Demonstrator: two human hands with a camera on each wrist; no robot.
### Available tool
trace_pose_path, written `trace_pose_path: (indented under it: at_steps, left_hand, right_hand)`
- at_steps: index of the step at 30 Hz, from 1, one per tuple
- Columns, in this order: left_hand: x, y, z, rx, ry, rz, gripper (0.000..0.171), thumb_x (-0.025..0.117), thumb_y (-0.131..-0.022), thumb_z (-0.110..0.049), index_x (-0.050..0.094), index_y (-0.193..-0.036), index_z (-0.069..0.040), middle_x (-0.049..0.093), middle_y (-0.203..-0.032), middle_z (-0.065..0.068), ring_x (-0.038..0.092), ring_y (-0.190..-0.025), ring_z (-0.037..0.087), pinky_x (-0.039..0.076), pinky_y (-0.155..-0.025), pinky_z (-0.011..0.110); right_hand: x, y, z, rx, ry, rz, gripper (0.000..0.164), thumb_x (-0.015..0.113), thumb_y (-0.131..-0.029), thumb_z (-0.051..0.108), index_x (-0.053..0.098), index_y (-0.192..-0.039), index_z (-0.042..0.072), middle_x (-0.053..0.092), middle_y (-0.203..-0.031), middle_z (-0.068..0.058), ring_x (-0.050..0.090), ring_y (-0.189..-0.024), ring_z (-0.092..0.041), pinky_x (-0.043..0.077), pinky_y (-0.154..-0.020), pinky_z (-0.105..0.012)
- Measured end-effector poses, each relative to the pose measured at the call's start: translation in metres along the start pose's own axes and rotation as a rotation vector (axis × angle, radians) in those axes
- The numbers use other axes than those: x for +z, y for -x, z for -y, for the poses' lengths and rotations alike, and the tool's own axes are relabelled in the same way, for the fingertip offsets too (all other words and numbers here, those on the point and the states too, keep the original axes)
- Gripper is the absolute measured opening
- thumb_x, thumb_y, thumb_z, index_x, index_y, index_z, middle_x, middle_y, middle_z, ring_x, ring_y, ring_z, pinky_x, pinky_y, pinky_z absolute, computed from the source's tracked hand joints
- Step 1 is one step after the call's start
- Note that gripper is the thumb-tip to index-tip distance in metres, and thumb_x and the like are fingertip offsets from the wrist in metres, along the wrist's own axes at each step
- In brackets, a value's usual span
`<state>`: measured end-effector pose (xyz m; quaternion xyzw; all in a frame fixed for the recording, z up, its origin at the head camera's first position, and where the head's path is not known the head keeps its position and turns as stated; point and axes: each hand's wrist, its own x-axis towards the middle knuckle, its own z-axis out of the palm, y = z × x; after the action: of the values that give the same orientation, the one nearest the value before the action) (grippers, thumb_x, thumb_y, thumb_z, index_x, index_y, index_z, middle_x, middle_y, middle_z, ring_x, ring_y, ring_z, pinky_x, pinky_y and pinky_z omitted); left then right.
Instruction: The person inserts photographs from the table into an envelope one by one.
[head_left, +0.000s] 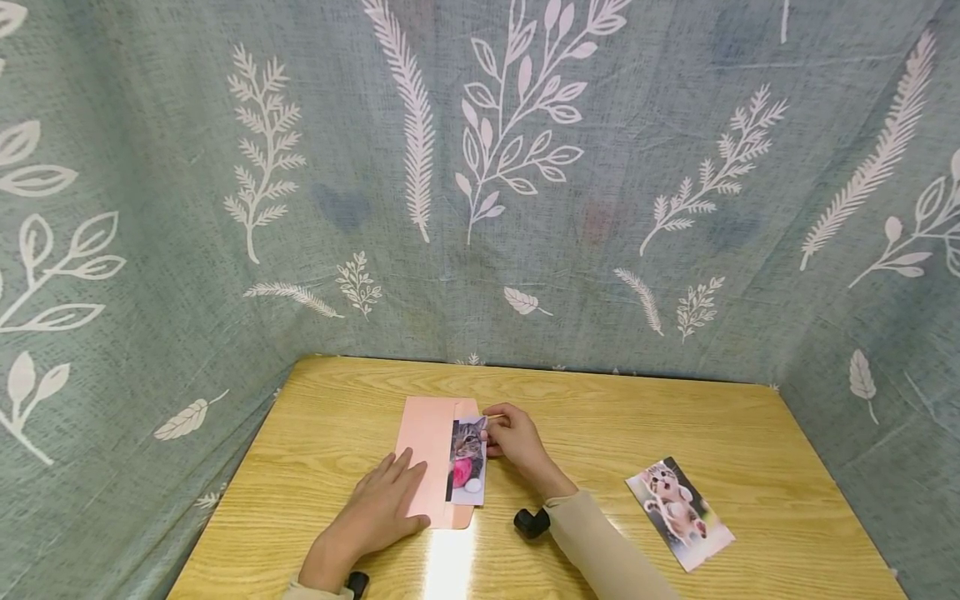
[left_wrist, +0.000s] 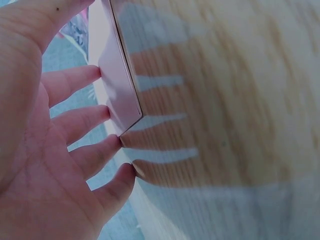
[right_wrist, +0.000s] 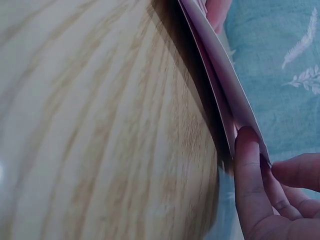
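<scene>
A pink envelope (head_left: 426, 433) lies on the wooden table, its opening toward the right. Part of a cat photo (head_left: 469, 462) sticks out of that opening; the rest of it is hidden inside. My left hand (head_left: 386, 504) rests on the envelope's lower left side with fingers spread, and in the left wrist view the fingertips (left_wrist: 107, 112) touch its edge. With thumb and fingers, my right hand (head_left: 517, 437) pinches the photo's right edge near its upper corner. The right wrist view shows this sheet (right_wrist: 240, 102) between the fingers, just above the envelope's flap (right_wrist: 202, 62).
A second photo (head_left: 678, 512), of a kitten, lies apart on the right side of the table (head_left: 585, 408). Green cloth (head_left: 450, 292) with white leaf prints hangs behind and at both sides. Black wrist devices (head_left: 532, 523) sit near both sleeves.
</scene>
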<state>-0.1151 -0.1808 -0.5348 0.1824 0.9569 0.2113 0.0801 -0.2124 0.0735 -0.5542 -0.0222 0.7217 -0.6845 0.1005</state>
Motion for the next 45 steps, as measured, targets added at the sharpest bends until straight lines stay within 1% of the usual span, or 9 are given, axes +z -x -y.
trace_pose_path:
  at_steps: [4, 11, 14, 19, 23, 29, 36, 41, 45]
  left_hand:
    - [0.0, 0.0, 0.0, -0.001, 0.002, 0.001, 0.079, 0.078, -0.085, -0.045, 0.049, -0.149, -0.008, 0.03, -0.159, 0.02, 0.024, -0.145, 0.044, 0.023, -0.111, 0.067]
    - [0.0, -0.001, 0.0, 0.011, -0.014, -0.009, 0.079, 0.078, -0.085, -0.045, 0.049, -0.148, -0.008, 0.03, -0.159, 0.02, 0.025, -0.145, 0.045, 0.024, -0.111, 0.067]
    - [0.001, 0.0, 0.0, 0.011, -0.019, -0.013, 0.079, 0.078, -0.084, -0.045, 0.049, -0.148, -0.008, 0.031, -0.159, 0.02, 0.026, -0.145, 0.045, 0.024, -0.11, 0.067]
    - [0.002, 0.0, 0.0, 0.009, -0.017, -0.013, 0.08, 0.078, -0.084, -0.046, 0.049, -0.148, -0.008, 0.031, -0.159, 0.02, 0.026, -0.145, 0.045, 0.024, -0.111, 0.067]
    - [0.002, -0.001, -0.001, 0.013, -0.029, -0.009, 0.08, 0.078, -0.084, -0.046, 0.049, -0.148, -0.007, 0.031, -0.159, 0.021, 0.025, -0.145, 0.045, 0.024, -0.111, 0.066]
    - [0.001, 0.0, -0.001, 0.015, -0.024, -0.017, 0.079, 0.079, -0.084, -0.045, 0.049, -0.148, -0.007, 0.031, -0.158, 0.022, 0.026, -0.144, 0.046, 0.025, -0.111, 0.067]
    - [0.001, 0.0, 0.0, 0.021, -0.031, -0.03, 0.08, 0.079, -0.083, -0.045, 0.05, -0.147, -0.007, 0.032, -0.158, 0.022, 0.028, -0.143, 0.046, 0.025, -0.11, 0.067]
    - [0.0, 0.0, -0.001, 0.026, -0.029, -0.03, 0.079, 0.079, -0.083, -0.044, 0.05, -0.147, -0.007, 0.033, -0.157, 0.022, 0.028, -0.143, 0.046, 0.025, -0.11, 0.067]
    - [-0.001, 0.0, -0.001, 0.026, -0.025, -0.024, 0.079, 0.079, -0.084, -0.044, 0.05, -0.147, -0.007, 0.032, -0.158, 0.022, 0.028, -0.143, 0.046, 0.025, -0.11, 0.067]
  right_hand:
    - [0.003, 0.001, 0.003, -0.001, 0.005, -0.001, 0.031, 0.05, -0.097, -0.006, 0.055, -0.127, -0.012, 0.067, -0.098, -0.026, 0.067, -0.074, -0.024, 0.061, -0.066, -0.045]
    - [0.007, 0.003, 0.005, 0.009, 0.027, 0.005, 0.028, 0.051, -0.097, -0.006, 0.058, -0.124, -0.008, 0.066, -0.093, -0.016, 0.067, -0.074, -0.02, 0.061, -0.063, -0.038]
    - [0.007, 0.003, 0.002, 0.007, 0.036, 0.015, 0.027, 0.051, -0.098, -0.005, 0.058, -0.124, -0.007, 0.066, -0.092, -0.014, 0.066, -0.074, -0.019, 0.061, -0.063, -0.037]
    - [0.005, 0.007, -0.002, 0.007, 0.034, 0.005, 0.034, 0.05, -0.101, -0.001, 0.051, -0.134, -0.006, 0.068, -0.102, -0.018, 0.069, -0.08, -0.022, 0.061, -0.067, -0.037]
    - [0.003, 0.015, 0.0, 0.01, -0.004, -0.014, 0.039, 0.05, -0.103, 0.002, 0.045, -0.141, -0.007, 0.067, -0.111, -0.024, 0.07, -0.087, -0.027, 0.061, -0.071, -0.039]
    - [-0.001, 0.027, 0.003, 0.014, -0.046, 0.001, 0.041, 0.052, -0.104, 0.008, 0.043, -0.141, -0.009, 0.065, -0.112, -0.027, 0.068, -0.094, -0.036, 0.06, -0.075, -0.044]
    - [-0.004, 0.038, -0.001, 0.015, -0.038, 0.044, 0.038, 0.052, -0.103, 0.005, 0.045, -0.138, -0.008, 0.066, -0.115, -0.023, 0.068, -0.095, -0.031, 0.06, -0.077, -0.042]
    - [-0.005, 0.045, 0.0, 0.007, -0.022, 0.074, 0.036, 0.052, -0.103, 0.006, 0.047, -0.136, -0.007, 0.066, -0.113, -0.023, 0.067, -0.097, -0.033, 0.06, -0.079, -0.042]
    - [-0.005, 0.049, -0.001, -0.003, -0.016, 0.076, 0.036, 0.053, -0.103, 0.006, 0.048, -0.136, -0.008, 0.066, -0.113, -0.024, 0.068, -0.097, -0.034, 0.06, -0.078, -0.041]
